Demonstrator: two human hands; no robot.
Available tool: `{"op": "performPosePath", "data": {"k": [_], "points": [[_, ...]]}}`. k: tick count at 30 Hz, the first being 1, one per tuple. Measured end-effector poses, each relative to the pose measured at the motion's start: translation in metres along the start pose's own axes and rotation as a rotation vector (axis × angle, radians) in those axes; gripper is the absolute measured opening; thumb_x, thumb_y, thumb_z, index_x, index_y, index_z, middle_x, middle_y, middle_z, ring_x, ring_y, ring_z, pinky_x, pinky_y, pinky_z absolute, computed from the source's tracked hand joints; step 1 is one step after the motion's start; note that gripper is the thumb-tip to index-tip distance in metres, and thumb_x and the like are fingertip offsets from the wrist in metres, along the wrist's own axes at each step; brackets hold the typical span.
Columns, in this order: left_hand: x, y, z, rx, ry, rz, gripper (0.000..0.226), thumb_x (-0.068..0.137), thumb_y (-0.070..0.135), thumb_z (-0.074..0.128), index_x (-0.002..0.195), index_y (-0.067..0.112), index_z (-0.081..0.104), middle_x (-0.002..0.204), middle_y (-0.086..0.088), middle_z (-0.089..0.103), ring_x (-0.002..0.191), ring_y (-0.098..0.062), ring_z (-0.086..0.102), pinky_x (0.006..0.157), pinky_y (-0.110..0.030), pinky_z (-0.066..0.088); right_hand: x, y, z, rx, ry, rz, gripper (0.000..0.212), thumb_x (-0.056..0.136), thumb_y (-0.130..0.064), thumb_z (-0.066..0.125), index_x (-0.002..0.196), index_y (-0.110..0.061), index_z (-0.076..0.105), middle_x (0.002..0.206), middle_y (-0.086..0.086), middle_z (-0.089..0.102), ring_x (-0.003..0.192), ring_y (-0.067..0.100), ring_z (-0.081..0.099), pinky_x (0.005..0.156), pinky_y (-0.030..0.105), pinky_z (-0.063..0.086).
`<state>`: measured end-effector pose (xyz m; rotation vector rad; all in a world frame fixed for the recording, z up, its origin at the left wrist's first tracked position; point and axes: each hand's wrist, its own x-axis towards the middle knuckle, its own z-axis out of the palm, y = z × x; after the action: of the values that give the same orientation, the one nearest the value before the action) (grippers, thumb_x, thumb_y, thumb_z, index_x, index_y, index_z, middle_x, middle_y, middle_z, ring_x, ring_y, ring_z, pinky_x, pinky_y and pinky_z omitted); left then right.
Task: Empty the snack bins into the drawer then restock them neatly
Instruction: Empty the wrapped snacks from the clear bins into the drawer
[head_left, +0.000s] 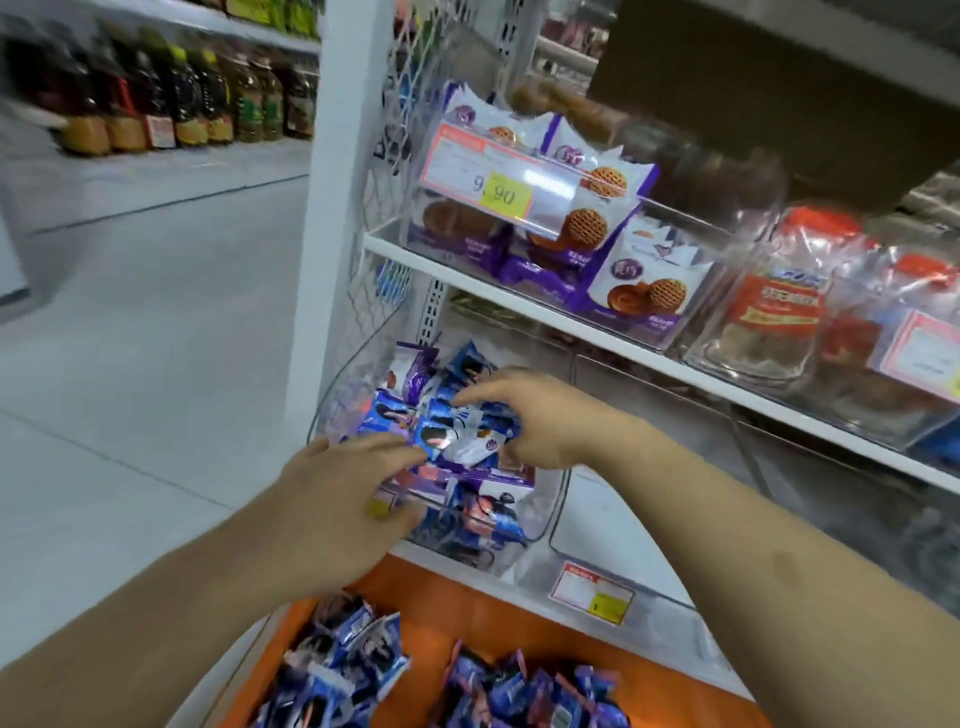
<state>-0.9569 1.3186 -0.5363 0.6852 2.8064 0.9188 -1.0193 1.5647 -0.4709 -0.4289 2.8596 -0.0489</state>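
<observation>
clear bin (545, 512), blue packets (457, 431) (heaped)

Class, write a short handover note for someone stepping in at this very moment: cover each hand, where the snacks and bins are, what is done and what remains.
Left hand: fingers straight, resting on the blue snack packets in the clear bin on the lower shelf.
Right hand: over the same pile, fingers bent onto the packets; whether it grips one is unclear.
Orange drawer below is open, with two heaps of blue packets in it.
Done: the bin is partly refilled, but the packets lie jumbled.
Left: move the drawer's packets into the bin and tidy them.
</observation>
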Motion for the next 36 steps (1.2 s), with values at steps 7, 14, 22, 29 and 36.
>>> {"op": "performPosePath", "data": {"k": [7, 14, 22, 29, 36], "points": [[0.007, -0.01, 0.003, -0.093, 0.041, 0.052, 0.046, 0.099, 0.054, 0.055, 0.144, 0.045, 0.054, 0.146, 0.029, 0.048, 0.134, 0.008, 0.041, 0.122, -0.026, 0.025, 0.048, 0.022, 0.015, -0.044, -0.214, 0.049, 0.067, 0.082, -0.018, 0.085, 0.136, -0.051, 0.063, 0.144, -0.008, 0.062, 0.12, 0.018, 0.063, 0.102, 0.039, 0.054], [0.004, -0.019, -0.001, -0.185, 0.029, 0.039, 0.032, 0.1, 0.045, 0.06, 0.132, 0.047, 0.061, 0.133, 0.032, 0.056, 0.112, 0.01, 0.055, 0.093, -0.013, 0.043, 0.055, 0.022, 0.023, 0.023, -0.136, 0.051, 0.059, 0.074, -0.011, 0.09, 0.122, -0.043, 0.075, 0.119, -0.015, 0.076, 0.098, 0.009, 0.069, 0.09, 0.029, 0.057], [-0.001, -0.024, -0.009, -0.259, 0.133, 0.0, 0.031, 0.1, 0.044, 0.06, 0.13, 0.049, 0.061, 0.138, 0.028, 0.057, 0.118, 0.011, 0.049, 0.088, -0.008, 0.032, 0.041, 0.003, -0.006, 0.464, 0.174, 0.157, 0.042, 0.082, -0.003, 0.084, 0.101, -0.041, 0.082, 0.096, -0.006, 0.08, 0.081, 0.018, 0.072, 0.069, 0.037, 0.059], [-0.002, -0.003, -0.027, -0.687, 0.255, -0.08, 0.075, 0.085, 0.056, 0.075, 0.149, 0.057, 0.036, 0.141, 0.029, 0.053, 0.12, 0.004, 0.06, 0.098, -0.033, 0.056, -0.009, -0.048, -0.01, 1.076, 0.095, 0.029, 0.041, 0.089, 0.014, 0.071, 0.125, -0.006, 0.073, 0.11, 0.019, 0.077, 0.09, 0.032, 0.078, 0.075, 0.039, 0.066], [-0.013, 0.001, -0.039, -0.675, 0.31, -0.167, 0.017, 0.088, 0.047, 0.075, 0.103, 0.041, 0.067, 0.091, 0.015, 0.075, 0.081, 0.013, 0.067, 0.056, -0.012, 0.048, -0.055, -0.065, 0.006, 0.999, 0.196, 0.099, 0.049, 0.085, -0.002, 0.083, 0.128, -0.022, 0.069, 0.126, 0.0, 0.071, 0.081, 0.024, 0.075, 0.078, 0.042, 0.063]]}}
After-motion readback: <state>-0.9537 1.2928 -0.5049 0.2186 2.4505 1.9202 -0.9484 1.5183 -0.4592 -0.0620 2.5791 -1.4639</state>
